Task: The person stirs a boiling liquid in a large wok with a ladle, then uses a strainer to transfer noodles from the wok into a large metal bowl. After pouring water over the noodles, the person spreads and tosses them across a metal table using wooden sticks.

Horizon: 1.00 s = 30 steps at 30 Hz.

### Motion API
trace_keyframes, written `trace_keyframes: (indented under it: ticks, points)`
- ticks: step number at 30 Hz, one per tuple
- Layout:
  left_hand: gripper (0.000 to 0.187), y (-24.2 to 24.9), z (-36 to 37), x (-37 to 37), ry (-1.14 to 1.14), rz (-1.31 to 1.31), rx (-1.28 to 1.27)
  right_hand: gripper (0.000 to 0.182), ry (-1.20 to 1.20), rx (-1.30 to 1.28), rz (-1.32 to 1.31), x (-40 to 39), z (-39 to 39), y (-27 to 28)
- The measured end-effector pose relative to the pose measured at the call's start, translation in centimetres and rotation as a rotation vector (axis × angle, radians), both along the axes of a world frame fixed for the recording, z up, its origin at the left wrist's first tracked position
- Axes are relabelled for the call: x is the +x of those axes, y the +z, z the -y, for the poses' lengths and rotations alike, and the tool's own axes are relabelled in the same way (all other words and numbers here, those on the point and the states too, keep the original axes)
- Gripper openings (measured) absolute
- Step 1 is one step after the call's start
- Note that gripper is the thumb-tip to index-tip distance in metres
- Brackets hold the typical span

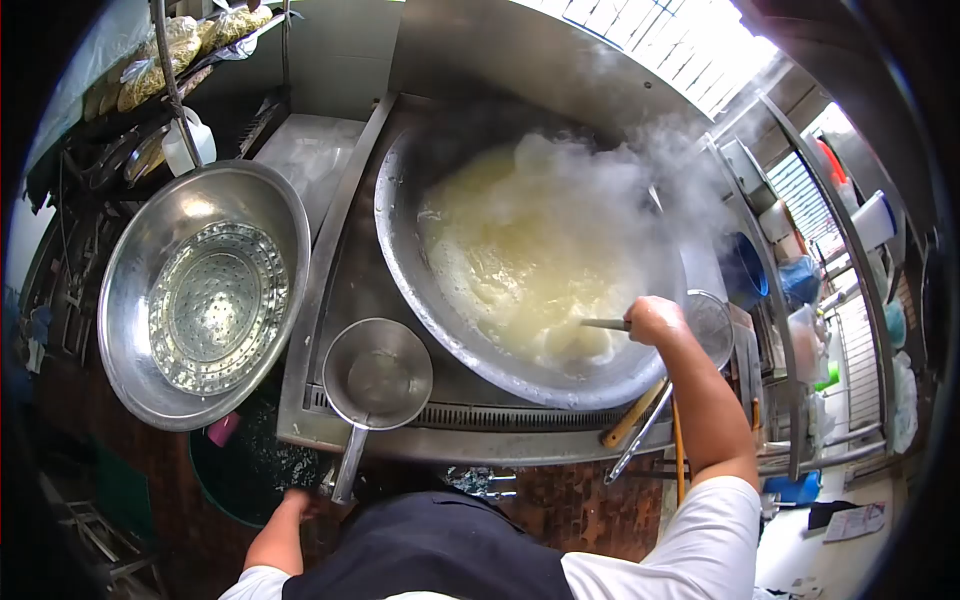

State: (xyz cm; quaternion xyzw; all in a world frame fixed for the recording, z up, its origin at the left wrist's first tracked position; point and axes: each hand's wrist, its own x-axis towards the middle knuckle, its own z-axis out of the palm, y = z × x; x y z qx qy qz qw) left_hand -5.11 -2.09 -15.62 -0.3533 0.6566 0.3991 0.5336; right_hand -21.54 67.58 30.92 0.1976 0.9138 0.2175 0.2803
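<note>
My right hand (655, 320) is closed around the handle of a stirring tool (605, 324), whose far end is hidden in the liquid. A very large metal wok (425, 310) holds this cloudy, pale yellow, bubbling liquid (510, 260), and thick steam rises from it. Low by the front edge of the stove is my left hand (293, 505), close to the handle of a metal saucepan (378, 375). Its fingers are mostly hidden in shadow, so I cannot make out whether they grip anything. The saucepan rests on the stove top beside the wok.
A big perforated metal colander (205, 295) hangs on the left. Beneath it stands a dark green tub (235, 470). A round strainer (708, 330) and several long-handled tools lie right of the wok. Shelves (800, 300) with tubs and bags line the right side.
</note>
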Motion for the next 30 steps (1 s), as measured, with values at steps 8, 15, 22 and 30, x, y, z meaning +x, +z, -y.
trace_keyframes:
  ticks: [8, 15, 22, 30]
  points:
    - [0.031, 6.4, -2.2, 3.5, 0.228, -0.006, -0.176, 0.021, -0.064, -0.008, -0.213, -15.3, -4.6, -7.3]
    - [0.025, 9.7, -8.1, 3.3, 0.292, -0.246, -0.106, 0.021, -0.169, -0.080, -0.463, -21.6, -6.4, -12.3]
    - [0.027, 7.7, -6.6, 3.0, 0.146, -0.249, -0.124, 0.026, -0.205, -0.169, -0.454, -11.7, -6.1, -9.7]
    - [0.026, 3.9, 0.7, 2.7, 0.004, 0.011, -0.092, 0.034, -0.094, -0.340, -0.565, 5.9, -2.2, 6.6]
